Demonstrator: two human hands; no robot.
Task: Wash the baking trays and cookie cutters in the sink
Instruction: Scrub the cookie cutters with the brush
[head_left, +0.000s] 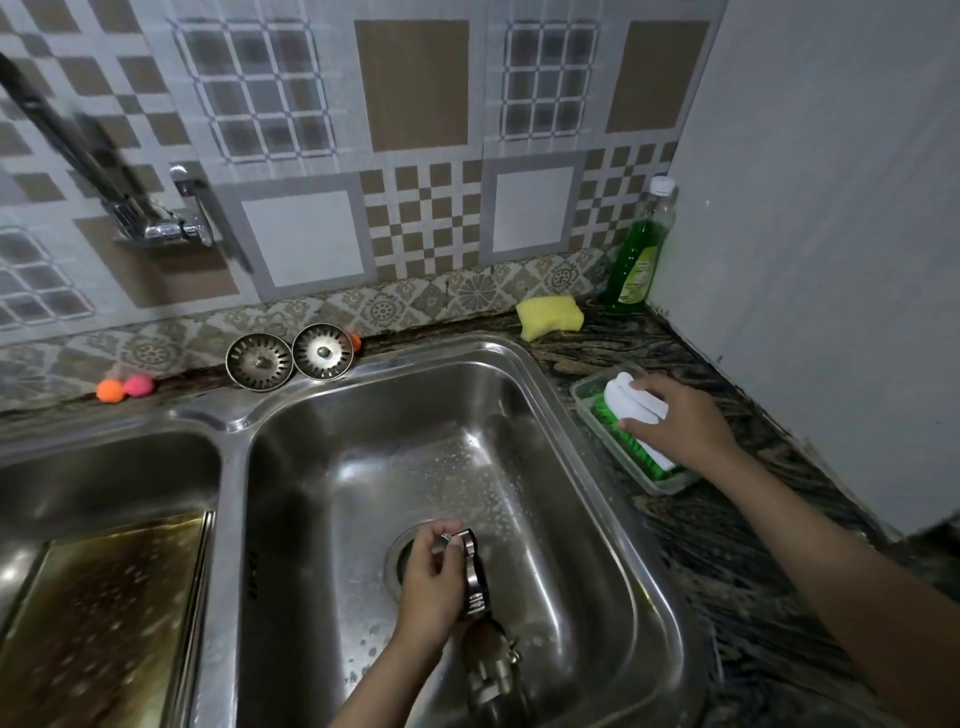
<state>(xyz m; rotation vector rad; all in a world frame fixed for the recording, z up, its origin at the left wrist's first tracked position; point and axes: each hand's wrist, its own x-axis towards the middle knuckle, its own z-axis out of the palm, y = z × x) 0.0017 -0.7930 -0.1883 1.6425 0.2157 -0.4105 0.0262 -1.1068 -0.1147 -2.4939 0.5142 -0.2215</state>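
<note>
A metal cookie cutter (474, 574) is pinched in the left hand (434, 577) over the right basin's drain (402, 556), seemingly kept ready for scrubbing, while a white-handled brush (636, 415) is grasped by the right hand (680, 421) in its tray (587, 395). A baking tray (98, 613) is seen in the basin left of both hands.

Yellow sponge (550, 315), green soap bottle (641, 254) on counter; two strainers (291, 358) behind basin.

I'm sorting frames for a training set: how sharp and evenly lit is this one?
Head view: the faucet is smeared by motion blur; the wide lens bows the sink rim; glare streaks the steel basin; the left hand with its cookie cutter and the right hand on the scrub brush stay fairly sharp.
</note>
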